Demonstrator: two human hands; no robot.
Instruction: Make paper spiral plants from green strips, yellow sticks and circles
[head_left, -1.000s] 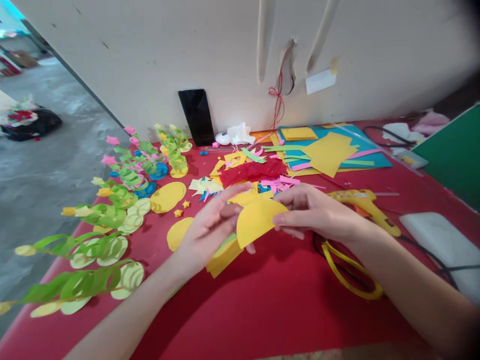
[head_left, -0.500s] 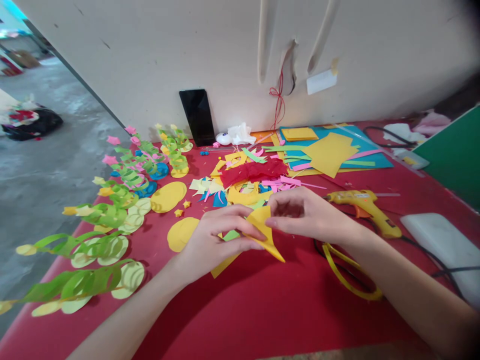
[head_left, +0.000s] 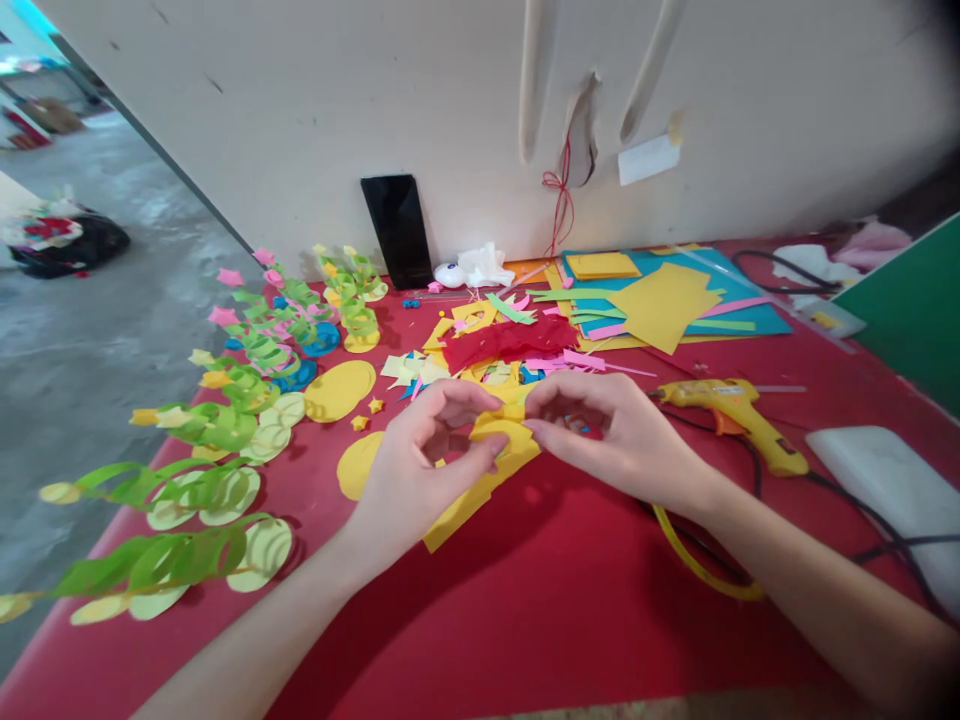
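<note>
A piece of yellow paper [head_left: 504,437] is held up between my two hands over the red table. My left hand [head_left: 442,450] pinches its left side between thumb and fingers. On the opposite side, my right hand [head_left: 611,430] has thumb and fingertips closed on the paper's edge. Another flat yellow paper [head_left: 457,518] shows beneath, partly covered by my left hand. Left of that hand are cut yellow circles [head_left: 341,390] and small yellow paper stars [head_left: 361,423]. Colourful paper scraps [head_left: 420,370] lie just beyond my fingers.
Green paper spirals [head_left: 187,565] on round bases line the left side. A yellow glue gun [head_left: 727,405] and its cable lie right, near a yellow loop [head_left: 701,565] and a white block [head_left: 885,490]. A phone [head_left: 399,232] leans on the wall. Paper sheets [head_left: 667,305] lie back right.
The yellow paper was folded with a pointed corner toward me; now it is turned and shows a rounder face. My left fingers have shifted and curled more, and my right hand stays close by.
</note>
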